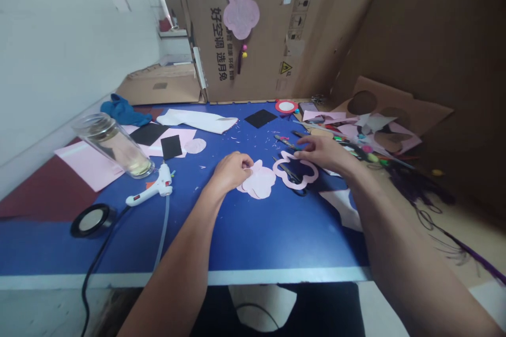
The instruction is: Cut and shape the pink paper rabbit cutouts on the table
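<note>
My left hand (233, 172) is closed, its thumb and fingers pinching the edge of a pale pink scalloped paper cutout (260, 181) just above the blue tabletop. Part of a second pink edge shows beneath that cutout. My right hand (322, 151) is at the upper edge of a pink scalloped paper outline (294, 185), with finger and thumb bent around it. Under the outline lies a pair of dark scissors (291, 173), partly covered. Close to the right fingertips is a thin pen-like tool (285, 142).
At left stand a glass jar (114, 144), a white glue gun (156, 188) with cord and a roll of tape (91, 221). Black squares, pink sheets and white cloth (197, 119) lie behind. Craft scraps crowd the right. A cardboard wall (269, 68) bears a pink ornament (241, 12).
</note>
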Demonstrator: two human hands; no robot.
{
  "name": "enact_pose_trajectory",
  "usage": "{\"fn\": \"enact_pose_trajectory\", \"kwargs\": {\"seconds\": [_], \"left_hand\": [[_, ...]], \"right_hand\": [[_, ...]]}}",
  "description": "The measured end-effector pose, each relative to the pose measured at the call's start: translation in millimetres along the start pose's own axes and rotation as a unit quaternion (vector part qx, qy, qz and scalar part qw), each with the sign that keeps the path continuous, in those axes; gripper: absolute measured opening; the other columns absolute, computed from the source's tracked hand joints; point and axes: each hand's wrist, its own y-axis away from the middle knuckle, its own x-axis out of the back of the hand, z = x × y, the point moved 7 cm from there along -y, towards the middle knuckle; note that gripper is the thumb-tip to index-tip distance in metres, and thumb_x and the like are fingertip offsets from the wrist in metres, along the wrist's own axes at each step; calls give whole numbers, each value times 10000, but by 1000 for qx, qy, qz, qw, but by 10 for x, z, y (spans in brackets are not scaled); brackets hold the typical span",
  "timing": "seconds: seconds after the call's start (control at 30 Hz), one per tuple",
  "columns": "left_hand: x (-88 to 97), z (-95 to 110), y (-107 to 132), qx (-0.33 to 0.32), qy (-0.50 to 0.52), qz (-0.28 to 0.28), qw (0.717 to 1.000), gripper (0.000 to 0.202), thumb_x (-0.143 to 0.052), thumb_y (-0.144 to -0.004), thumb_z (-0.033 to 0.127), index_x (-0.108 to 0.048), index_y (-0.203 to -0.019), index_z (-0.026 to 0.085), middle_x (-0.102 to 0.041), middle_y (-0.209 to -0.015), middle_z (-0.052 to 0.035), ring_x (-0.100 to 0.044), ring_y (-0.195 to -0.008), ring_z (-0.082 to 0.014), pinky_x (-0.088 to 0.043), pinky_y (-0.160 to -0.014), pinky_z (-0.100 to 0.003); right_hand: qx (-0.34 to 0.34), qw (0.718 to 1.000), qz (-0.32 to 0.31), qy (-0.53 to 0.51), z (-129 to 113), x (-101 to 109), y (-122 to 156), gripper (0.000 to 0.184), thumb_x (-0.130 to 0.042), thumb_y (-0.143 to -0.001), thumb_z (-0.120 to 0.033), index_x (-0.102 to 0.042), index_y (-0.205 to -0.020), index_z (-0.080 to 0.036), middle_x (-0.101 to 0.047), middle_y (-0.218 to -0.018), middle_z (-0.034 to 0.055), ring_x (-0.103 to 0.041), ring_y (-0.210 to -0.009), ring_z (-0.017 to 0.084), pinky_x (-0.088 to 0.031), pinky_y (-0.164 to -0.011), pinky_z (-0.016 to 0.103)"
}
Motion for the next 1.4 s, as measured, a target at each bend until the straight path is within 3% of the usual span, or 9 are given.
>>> {"fn": "enact_pose_trajectory", "kwargs": {"seconds": [0.1, 0.23, 0.33, 0.47, 0.67, 0.83, 1.0, 1.27, 1.4], "left_hand": [[-40, -13, -1, -17, -1, -3, 1000, 223, -697, -764, 129, -794, -933, 237, -738, -1010, -69, -673, -895, -226, -486, -802, -343], [-69, -21, 0, -36, 9, 11, 999, 237, -719, -724, 104, -795, -898, 247, -722, -959, -74, -676, -914, -254, -497, -850, -362], [-77, -18, 3, -37, 10, 14, 999, 251, -733, -717, 101, -797, -908, 250, -713, -954, -72, -672, -895, -249, -499, -847, -356], [-53, 4, 7, -28, -6, 2, 1000, 245, -709, -755, 109, -793, -945, 238, -704, -975, -75, -663, -885, -238, -490, -826, -348], [114, -98, 7, 14, 7, 56, 998, 260, -663, -795, 105, -789, -985, 229, -703, -1003, -84, -650, -860, -234, -488, -818, -365], [63, -145, 16, 19, 8, 35, 999, 249, -694, -763, 109, -790, -948, 245, -714, -940, -75, -655, -851, -243, -496, -834, -370], [18, -74, 45, -1, -3, -3, 1000, 302, -727, -732, 157, -782, -1018, 239, -704, -1032, -88, -660, -902, -252, -498, -846, -369], [208, -120, 65, 35, 83, 87, 992, 156, -706, -739, 106, -763, -790, 242, -696, -792, -62, -639, -814, -253, -486, -822, -370], [245, -125, 85, 65, 108, 85, 988, 147, -654, -788, 129, -759, -782, 232, -710, -758, -63, -628, -743, -239, -470, -765, -363]], "right_hand": [[132, 987, 82, 34, -312, -73, 68, 346, -746, -851, -331, -783, -1185, -250, -748, -1078, 90, -676, -970, 281, -524, -848, 407], [237, 971, -21, 29, -674, -484, 214, 286, -655, -876, -193, -798, -1116, -256, -738, -1094, 73, -676, -996, 252, -510, -902, 370], [230, 969, -69, 55, -748, -620, 280, 290, -635, -874, -168, -794, -1099, -257, -750, -1043, 58, -674, -934, 230, -491, -854, 336], [225, 968, -92, 58, -754, -608, 332, 184, -661, -896, -244, -786, -1029, -257, -752, -962, 35, -660, -837, 200, -456, -764, 303], [200, 967, -115, 110, -717, -661, 364, 147, -700, -869, -284, -765, -998, -260, -750, -906, 20, -635, -777, 194, -390, -672, 295], [171, 967, -120, 148, -681, -718, 392, 308, -795, -816, -469, -746, -1049, -273, -748, -963, 34, -649, -813, 217, -367, -647, 298], [144, 969, -121, 162, -657, -747, 392, 306, -801, -797, -483, -721, -1001, -271, -745, -943, 29, -629, -778, 215, -330, -602, 306], [118, 987, -68, -81, -726, -636, 334, 142, -745, -844, -349, -732, -941, -247, -740, -904, 39, -640, -800, 205, -471, -706, 323], [-3, 938, -147, -314, -649, -652, 350, 262, -845, -780, -380, -719, -966, -243, -745, -923, 40, -672, -849, 210, -549, -748, 335]]}}
